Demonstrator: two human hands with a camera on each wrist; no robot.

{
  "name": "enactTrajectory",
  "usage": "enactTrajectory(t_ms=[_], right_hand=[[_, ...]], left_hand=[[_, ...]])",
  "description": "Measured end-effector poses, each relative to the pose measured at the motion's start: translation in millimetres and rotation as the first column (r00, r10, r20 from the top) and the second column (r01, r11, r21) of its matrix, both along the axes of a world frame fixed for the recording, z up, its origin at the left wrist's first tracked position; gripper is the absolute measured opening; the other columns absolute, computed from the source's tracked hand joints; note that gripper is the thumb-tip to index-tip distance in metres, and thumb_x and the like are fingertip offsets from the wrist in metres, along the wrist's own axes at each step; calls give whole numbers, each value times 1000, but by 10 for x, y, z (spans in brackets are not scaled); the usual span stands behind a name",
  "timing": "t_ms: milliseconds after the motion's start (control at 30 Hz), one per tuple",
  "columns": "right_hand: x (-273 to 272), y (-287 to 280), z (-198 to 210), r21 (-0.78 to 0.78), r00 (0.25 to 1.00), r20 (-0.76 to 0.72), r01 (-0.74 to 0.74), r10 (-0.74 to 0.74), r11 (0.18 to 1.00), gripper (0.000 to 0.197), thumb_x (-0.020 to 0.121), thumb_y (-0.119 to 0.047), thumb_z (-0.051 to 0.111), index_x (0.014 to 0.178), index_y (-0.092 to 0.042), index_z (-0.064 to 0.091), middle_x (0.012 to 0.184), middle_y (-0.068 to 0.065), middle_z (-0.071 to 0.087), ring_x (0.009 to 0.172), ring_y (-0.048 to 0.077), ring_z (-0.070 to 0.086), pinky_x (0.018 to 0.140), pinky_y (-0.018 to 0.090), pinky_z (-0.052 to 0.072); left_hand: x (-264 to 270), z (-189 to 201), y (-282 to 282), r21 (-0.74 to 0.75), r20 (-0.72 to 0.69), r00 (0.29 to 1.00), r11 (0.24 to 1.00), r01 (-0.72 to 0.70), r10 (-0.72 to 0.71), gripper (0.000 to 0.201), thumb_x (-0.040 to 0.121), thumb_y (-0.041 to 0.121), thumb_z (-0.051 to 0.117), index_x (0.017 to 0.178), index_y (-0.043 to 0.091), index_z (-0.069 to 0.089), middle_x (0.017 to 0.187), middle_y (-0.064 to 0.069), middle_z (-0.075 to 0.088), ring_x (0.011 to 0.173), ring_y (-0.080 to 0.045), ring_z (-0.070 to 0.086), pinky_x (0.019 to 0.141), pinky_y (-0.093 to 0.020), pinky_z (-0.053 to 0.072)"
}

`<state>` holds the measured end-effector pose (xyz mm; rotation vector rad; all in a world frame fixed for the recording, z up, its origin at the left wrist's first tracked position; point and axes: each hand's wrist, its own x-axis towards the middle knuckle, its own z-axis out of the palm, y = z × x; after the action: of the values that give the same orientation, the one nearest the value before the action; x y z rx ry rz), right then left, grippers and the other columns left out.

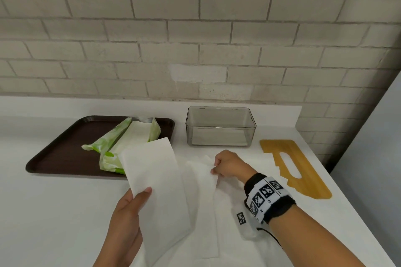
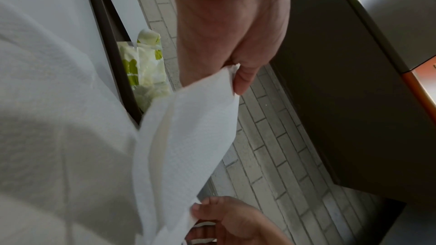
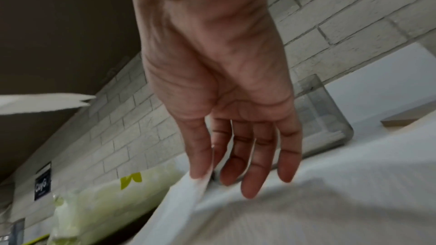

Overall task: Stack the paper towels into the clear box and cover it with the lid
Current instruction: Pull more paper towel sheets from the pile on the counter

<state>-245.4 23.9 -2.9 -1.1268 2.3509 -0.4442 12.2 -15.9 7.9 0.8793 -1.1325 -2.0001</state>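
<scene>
Left hand pinches the near end of 1 folded paper towel, thumb on top, fingers under it; the towel is lifted off the tabletop and tilts up toward the tray. Left wrist view shows the same pinch at the towel's edge, thumb pressed against it.

Right hand pinches the edge of a second paper towel between thumb and index; in the right wrist view the thumb clamps the sheet's edge while the other fingers hang fairly straight and loose above the sheet. More white towel sheets lie spread flat on the tabletop near its front edge, under both hands.

Clear box stands toward the back edge of the tabletop, right of centre, open-topped, with no towels in it. Lid, yellowish wood with a slot, lies flat on the tabletop just right of the box, near the right edge.

Brown tray sits on the left half of the tabletop, carrying a green-and-white plastic wrapper, opened. The raised towel overlaps the wrapper's near end in the head view. Brick wall behind.
</scene>
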Motion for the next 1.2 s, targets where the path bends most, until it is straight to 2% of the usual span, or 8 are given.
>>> enactTrajectory(t_ms=[200, 367, 433, 533, 733, 933, 1067, 1200], right_hand=[[-8, 355, 577, -551, 968, 246, 99, 48, 829, 26, 83, -8, 68, 68, -20, 50, 72, -2, 60, 72, 15, 53, 63, 24, 39], [237, 667, 1167, -756, 618, 632, 358, 468, 548, 9, 84, -14, 59, 78, -16, 53, 64, -4, 62, 55, 9, 57, 55, 20, 48], [347, 618, 1218, -779, 686, 596, 369, 417, 507, 12, 90, -16, 57, 79, -17, 53, 65, -6, 61, 56, 9, 55, 53, 20, 47], [523, 365, 1088, -801, 928, 360, 255, 95, 542, 21, 96, -18, 50, 76, -23, 49, 64, -4, 53, 55, 10, 46, 55, 23, 39], [741, 41, 508, -690, 972, -4, 168, -236, 704, 14, 100, -24, 38, 101, -15, 48, 62, -5, 43, 57, 16, 40, 50, 29, 31], [352, 327, 372, -627, 956, 213, 292, -202, 722, 23, 90, 4, 40, 95, -18, 46, 80, 3, 55, 64, 9, 47, 48, 10, 33], [-271, 803, 248, -347, 905, 197, 425, -378, 836, 27, 88, 7, 38, 91, -14, 54, 88, 4, 53, 70, 12, 48, 50, 14, 37], [-519, 1059, 25, 167, 913, 20, 399, -408, 902, 21, 89, -13, 57, 109, -6, 59, 100, 6, 52, 84, 22, 54, 59, 23, 47]], left_hand=[[-49, 22, -114, 38, -73, 997, 999, -7, 9, 26, 95, 10, 44, 114, 12, 63, 107, -10, 72, 93, -27, 70, 82, -41, 49], [-213, 56, -157, 98, -191, 981, 995, 7, 11, 35, 98, 14, 41, 126, 28, 57, 118, 2, 69, 104, -18, 67, 84, -35, 56], [-294, 99, -131, 118, -232, 973, 992, 46, -18, 33, 99, 15, 39, 121, 28, 60, 114, 4, 70, 98, -13, 69, 72, -29, 59], [-399, 159, -65, 132, -245, 968, 987, 89, -55, 31, 100, 18, 38, 116, 30, 62, 109, 4, 72, 93, -13, 70, 65, -27, 58], [-476, 168, 136, 143, -158, 957, 953, 265, -242, 41, 93, 48, 41, 119, 24, 61, 112, -5, 71, 102, -24, 67, 84, -43, 50], [-398, 19, 179, 4, 8, 966, 966, 259, -259, 34, 91, 2, 50, 120, 18, 60, 107, -12, 72, 96, -34, 68, 90, -51, 50], [-270, -71, 78, 35, -30, 974, 973, 227, -226, 35, 89, 2, 50, 120, 14, 61, 108, -15, 71, 93, -34, 68, 81, -45, 52], [-220, -122, 52, 56, -48, 972, 971, 234, -232, 38, 88, 1, 49, 123, 14, 59, 110, -17, 70, 99, -39, 65, 85, -49, 50]])
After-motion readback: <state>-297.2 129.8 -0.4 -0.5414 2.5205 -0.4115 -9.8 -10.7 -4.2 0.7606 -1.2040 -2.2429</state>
